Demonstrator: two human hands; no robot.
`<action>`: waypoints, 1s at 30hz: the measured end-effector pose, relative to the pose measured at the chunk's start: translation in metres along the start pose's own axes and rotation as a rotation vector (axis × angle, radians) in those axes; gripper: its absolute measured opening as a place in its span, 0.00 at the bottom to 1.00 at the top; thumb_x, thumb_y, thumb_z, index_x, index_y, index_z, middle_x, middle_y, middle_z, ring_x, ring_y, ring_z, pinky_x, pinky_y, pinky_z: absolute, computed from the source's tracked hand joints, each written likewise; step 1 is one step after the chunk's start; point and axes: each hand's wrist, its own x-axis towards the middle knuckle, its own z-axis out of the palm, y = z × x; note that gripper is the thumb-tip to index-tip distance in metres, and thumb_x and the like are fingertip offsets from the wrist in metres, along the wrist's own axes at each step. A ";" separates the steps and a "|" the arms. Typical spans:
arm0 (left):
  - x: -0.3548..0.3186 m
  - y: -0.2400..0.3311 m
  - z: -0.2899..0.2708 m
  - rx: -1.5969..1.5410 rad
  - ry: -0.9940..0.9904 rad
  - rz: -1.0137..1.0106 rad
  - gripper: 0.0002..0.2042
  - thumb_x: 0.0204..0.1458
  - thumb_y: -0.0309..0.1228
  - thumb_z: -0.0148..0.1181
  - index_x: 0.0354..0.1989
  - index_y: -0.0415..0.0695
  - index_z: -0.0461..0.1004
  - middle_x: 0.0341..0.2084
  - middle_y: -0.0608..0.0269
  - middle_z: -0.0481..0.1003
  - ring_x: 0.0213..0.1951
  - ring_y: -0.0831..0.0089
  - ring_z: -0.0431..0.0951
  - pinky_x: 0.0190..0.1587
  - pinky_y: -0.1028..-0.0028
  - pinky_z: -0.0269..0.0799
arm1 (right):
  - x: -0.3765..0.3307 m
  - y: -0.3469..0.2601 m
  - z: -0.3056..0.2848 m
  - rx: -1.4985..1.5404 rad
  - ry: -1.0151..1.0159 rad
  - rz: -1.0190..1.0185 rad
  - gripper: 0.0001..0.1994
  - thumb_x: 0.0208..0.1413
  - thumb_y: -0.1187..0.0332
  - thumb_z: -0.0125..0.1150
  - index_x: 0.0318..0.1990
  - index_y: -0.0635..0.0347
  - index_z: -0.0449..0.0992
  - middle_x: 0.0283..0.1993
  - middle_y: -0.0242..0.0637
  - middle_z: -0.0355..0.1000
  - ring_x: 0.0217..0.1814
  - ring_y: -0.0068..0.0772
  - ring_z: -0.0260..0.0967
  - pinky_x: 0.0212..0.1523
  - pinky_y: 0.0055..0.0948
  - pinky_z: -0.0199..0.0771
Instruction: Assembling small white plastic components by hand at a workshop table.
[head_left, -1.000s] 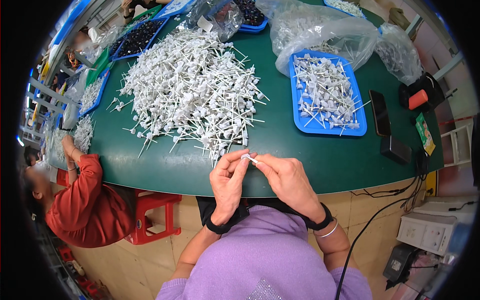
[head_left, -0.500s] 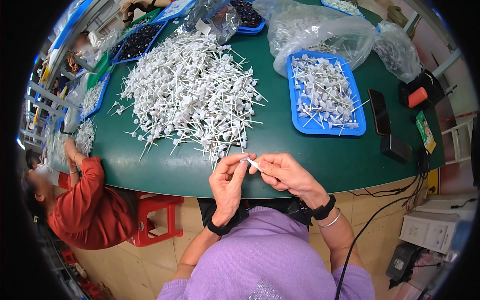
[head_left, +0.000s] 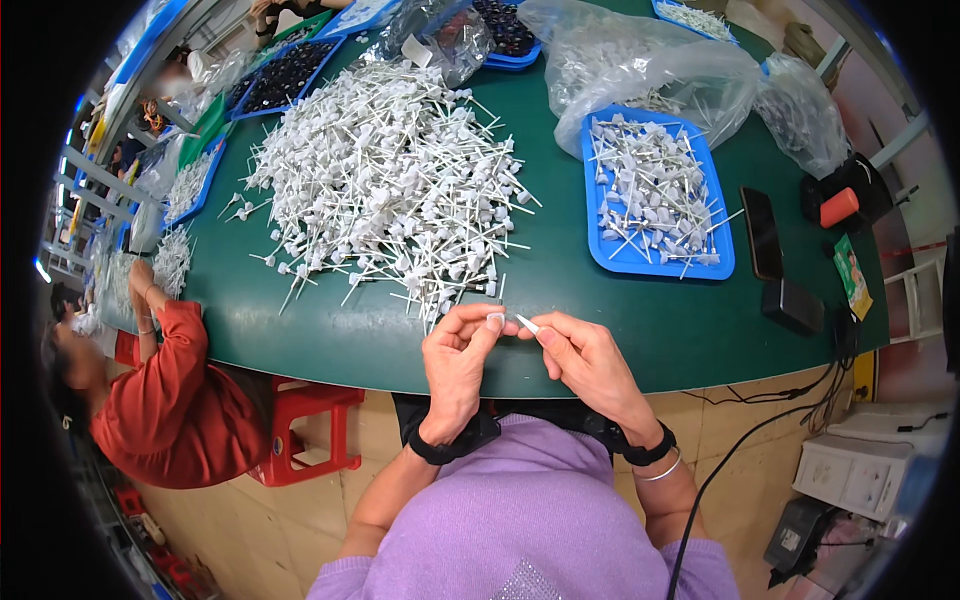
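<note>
My left hand (head_left: pixel 455 368) is closed in a pinch on a small white plastic piece (head_left: pixel 496 319) between thumb and fingers. My right hand (head_left: pixel 592 368) grips a white pointed tool (head_left: pixel 527 324), its tip angled toward that piece with a slight gap. Both hands are just above the near edge of the green table (head_left: pixel 420 365). Beyond them spreads a large heap of white thin-stemmed parts with wider heads (head_left: pixel 385 190). To the right of the heap, a blue tray (head_left: pixel 665 266) holds more such parts.
A clear plastic bag (head_left: pixel 620 60) lies behind the tray. On the right are a phone (head_left: pixel 761 232), a dark box (head_left: pixel 793 305) and a red cylinder (head_left: pixel 839 207). A person in red (head_left: pixel 165 390) works at the left, near a red stool (head_left: pixel 310 430). A black cable (head_left: pixel 705 490) crosses my right side.
The pointed tool's tip has drawn back from the left hand's fingertips, and my hands are slightly further apart. The small white piece now shows more clearly.
</note>
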 end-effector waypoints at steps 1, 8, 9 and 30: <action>0.001 0.000 0.000 -0.001 0.003 0.002 0.08 0.57 0.24 0.59 0.44 0.35 0.75 0.32 0.57 0.80 0.36 0.77 0.79 0.43 0.79 0.72 | -0.001 0.001 -0.001 -0.001 -0.004 -0.001 0.13 0.66 0.64 0.48 0.43 0.63 0.76 0.18 0.29 0.61 0.20 0.18 0.59 0.23 0.25 0.60; 0.002 0.007 0.010 0.019 0.021 -0.092 0.07 0.57 0.25 0.58 0.42 0.36 0.75 0.30 0.58 0.80 0.36 0.76 0.80 0.43 0.78 0.73 | -0.007 0.007 -0.009 0.096 0.046 0.071 0.12 0.66 0.65 0.49 0.43 0.63 0.77 0.18 0.27 0.62 0.20 0.15 0.58 0.22 0.23 0.58; 0.002 0.007 0.011 0.029 0.022 -0.098 0.07 0.57 0.25 0.58 0.42 0.36 0.75 0.29 0.58 0.80 0.35 0.76 0.80 0.44 0.76 0.73 | -0.008 0.007 -0.011 0.105 0.061 0.069 0.12 0.66 0.65 0.49 0.43 0.63 0.77 0.18 0.27 0.62 0.20 0.15 0.58 0.22 0.22 0.58; 0.067 0.048 -0.016 1.190 -0.274 0.660 0.05 0.48 0.23 0.62 0.33 0.39 0.80 0.28 0.61 0.77 0.31 0.68 0.75 0.35 0.72 0.70 | -0.020 0.013 -0.024 -0.114 0.249 -0.053 0.11 0.65 0.68 0.51 0.44 0.66 0.77 0.19 0.25 0.64 0.18 0.12 0.56 0.19 0.18 0.54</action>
